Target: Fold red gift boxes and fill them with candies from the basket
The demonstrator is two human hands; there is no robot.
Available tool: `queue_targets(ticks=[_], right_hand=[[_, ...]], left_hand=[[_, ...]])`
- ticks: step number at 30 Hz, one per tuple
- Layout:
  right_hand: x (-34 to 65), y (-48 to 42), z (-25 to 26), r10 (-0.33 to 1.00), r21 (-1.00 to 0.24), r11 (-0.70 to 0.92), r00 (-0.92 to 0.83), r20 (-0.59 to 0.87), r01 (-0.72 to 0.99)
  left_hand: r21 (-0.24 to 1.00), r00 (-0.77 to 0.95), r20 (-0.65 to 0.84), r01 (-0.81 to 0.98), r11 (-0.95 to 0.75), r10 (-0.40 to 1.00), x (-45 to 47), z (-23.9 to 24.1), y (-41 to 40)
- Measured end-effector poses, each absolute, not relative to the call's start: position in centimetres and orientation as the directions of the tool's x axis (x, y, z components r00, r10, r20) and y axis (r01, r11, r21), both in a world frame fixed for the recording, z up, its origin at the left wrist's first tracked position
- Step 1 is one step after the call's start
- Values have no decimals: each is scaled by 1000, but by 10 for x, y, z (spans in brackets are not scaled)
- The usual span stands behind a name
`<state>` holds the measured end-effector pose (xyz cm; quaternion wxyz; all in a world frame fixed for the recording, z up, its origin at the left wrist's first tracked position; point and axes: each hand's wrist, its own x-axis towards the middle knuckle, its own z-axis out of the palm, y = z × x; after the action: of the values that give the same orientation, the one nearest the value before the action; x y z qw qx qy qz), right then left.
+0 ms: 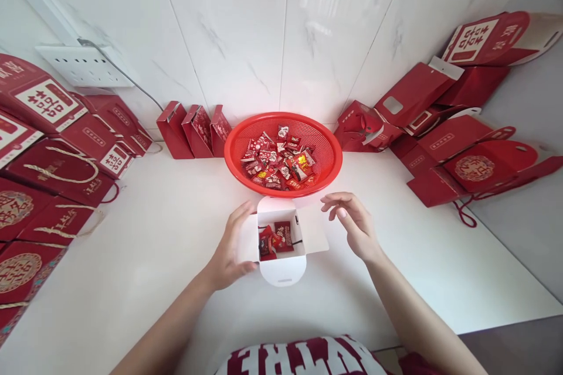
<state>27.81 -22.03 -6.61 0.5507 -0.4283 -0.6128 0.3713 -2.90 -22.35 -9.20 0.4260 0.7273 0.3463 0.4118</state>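
Observation:
A small gift box (282, 263) stands with its top flaps spread, white on the inside. Several wrapped candies (284, 235) in red and dark wrappers lie at its bottom. My left hand (229, 252) holds the left side of the box, thumb near the front corner and fingers toward the back. To the right of the box, my right hand (355, 224) hovers with fingers loosely bent and apart, nothing visible in it. Just behind the box is a red plastic basket (328, 170) with many wrapped candies (281, 158) inside.
Red gift boxes and bags (57, 152) are stacked along the left. More red boxes (457, 135) pile up at the right wall. Three narrow red boxes (193, 132) stand left of the basket. A white power strip (83, 66) with a cable is on the tiled wall (246, 29).

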Motion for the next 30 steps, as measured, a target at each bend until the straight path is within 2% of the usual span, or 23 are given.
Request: queue_targets(ticks=[3, 6, 9, 11, 13, 14, 17, 21, 26, 30], right_hand=[[283, -235, -94, 949, -941, 312, -6, 314, 130], [285, -240, -107, 933, -908, 346, -187, 307, 236], [282, -240, -105, 858, -850, 447, -403, 319, 279], [277, -241, -103, 817, -826, 488, -479, 320, 282], [270, -243, -101, 794, -814, 509, -519, 317, 280], [267, -245, -101, 787, -811, 514, -530, 317, 278], [257, -249, -99, 790, -826, 502, -525, 316, 258], [242, -254, -94, 849, -906, 398, -433, 304, 145], [220, -261, -97, 962, -983, 179, -213, 169, 28], [210, -263, -103, 975, -989, 104, -186, 122, -104]], left_hand=[[982, 98, 190, -7, -190, 977, -31, -91, -230], [996, -120, 40, -71, -49, 992, -29, -98, -237], [998, -71, 66, 21, -65, 995, -25, -105, -245], [964, 64, 218, 144, -225, 974, -22, -105, -250], [864, 262, 376, 247, -438, 889, -19, -102, -252], [809, 363, 409, 280, -517, 837, -17, -101, -253], [737, 526, 375, 331, -590, 763, -13, -98, -251], [771, 481, 387, 299, -562, 787, -8, -97, -251], [800, 368, 357, 355, -484, 859, -2, -92, -255], [895, 244, 337, 217, -390, 909, 2, -97, -256]])
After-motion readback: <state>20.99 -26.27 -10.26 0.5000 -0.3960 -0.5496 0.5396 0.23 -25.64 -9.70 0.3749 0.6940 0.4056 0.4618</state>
